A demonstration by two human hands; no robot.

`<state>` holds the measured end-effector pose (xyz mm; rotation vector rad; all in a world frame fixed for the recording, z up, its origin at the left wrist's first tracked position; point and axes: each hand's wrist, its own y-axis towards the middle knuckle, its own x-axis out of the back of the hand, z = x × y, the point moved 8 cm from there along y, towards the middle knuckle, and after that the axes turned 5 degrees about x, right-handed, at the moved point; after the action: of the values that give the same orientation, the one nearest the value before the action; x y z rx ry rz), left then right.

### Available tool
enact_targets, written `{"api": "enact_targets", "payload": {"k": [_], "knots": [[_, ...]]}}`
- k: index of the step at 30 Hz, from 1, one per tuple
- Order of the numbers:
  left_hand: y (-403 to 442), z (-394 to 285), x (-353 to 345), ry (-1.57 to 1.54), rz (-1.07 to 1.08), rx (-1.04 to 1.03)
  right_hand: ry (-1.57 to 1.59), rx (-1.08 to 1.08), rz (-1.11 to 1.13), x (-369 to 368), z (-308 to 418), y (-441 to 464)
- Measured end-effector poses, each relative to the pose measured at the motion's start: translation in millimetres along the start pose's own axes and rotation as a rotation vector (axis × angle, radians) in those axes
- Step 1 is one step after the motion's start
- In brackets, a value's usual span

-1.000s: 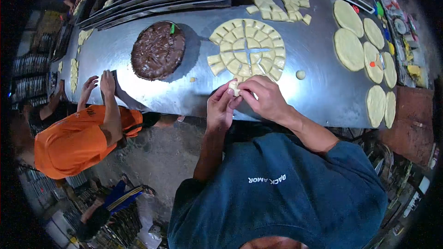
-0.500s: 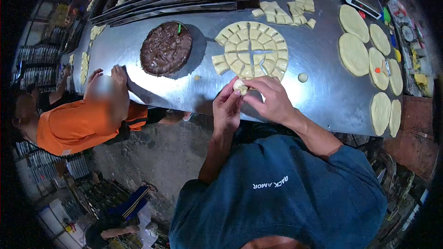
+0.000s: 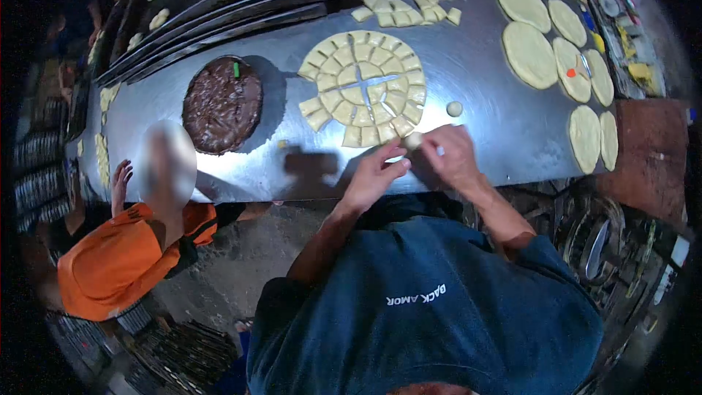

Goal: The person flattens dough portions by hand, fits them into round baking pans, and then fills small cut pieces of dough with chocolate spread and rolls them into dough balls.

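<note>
My left hand is over the table's front edge, thumb and index finger apart, with nothing between them. A small pale dough ball is at the fingertips of my right hand, whose fingers are bent and slightly blurred. Just beyond both hands lies a round sheet of dough cut into many small pieces, with gaps along its cross cuts and a piece of the rim gone at the left. A second dough ball sits on the metal table, beyond my right hand.
A round mass of brown, chocolate-like filling with a green handle stands left. Flat dough ovals lie right, more cut dough at the back, near long dark trays. A person in an orange shirt is at left.
My hands have moved apart; the dough ball has left my left fingers and is at my right fingertips. The view has shifted to the right. The person in orange has moved a hand.
</note>
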<state>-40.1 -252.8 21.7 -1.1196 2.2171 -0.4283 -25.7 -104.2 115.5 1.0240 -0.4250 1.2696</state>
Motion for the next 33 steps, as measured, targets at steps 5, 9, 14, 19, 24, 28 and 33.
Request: {"api": "enact_targets", "payload": {"k": [5, 9, 14, 19, 24, 28, 33], "knots": [[-10.4, 19.5, 54.2, 0.428, -0.362, -0.266, -0.506, -0.19, 0.063, 30.8, -98.6, -112.3], [-20.9, -37.0, 61.2, 1.178, -0.653, -0.675, -0.509, -0.288, 0.133, 37.7, -92.5, -151.6], [3.0, -27.8, 54.7, 1.274, -0.717, -0.559, -0.056, -0.211, -0.185, 39.4, -97.7, -87.1], [-37.9, -26.6, 113.9, 0.84, -0.972, -0.267, -0.248, -0.08, -0.096, 46.0, -155.8, -128.3], [-33.3, -26.1, 66.0, 1.512, -0.719, -0.279, -0.107, -0.188, -0.171, 4.6, -151.0, -83.3], [-59.0, -23.5, 101.9, 1.082, -0.857, -0.504, -0.008, -0.028, -0.04, 44.8, -154.4, -143.5], [-34.1, -18.6, 101.7, 1.181, -0.923, -0.362, 0.003, -0.334, -0.475, 30.1, -201.5, -88.1]]}}
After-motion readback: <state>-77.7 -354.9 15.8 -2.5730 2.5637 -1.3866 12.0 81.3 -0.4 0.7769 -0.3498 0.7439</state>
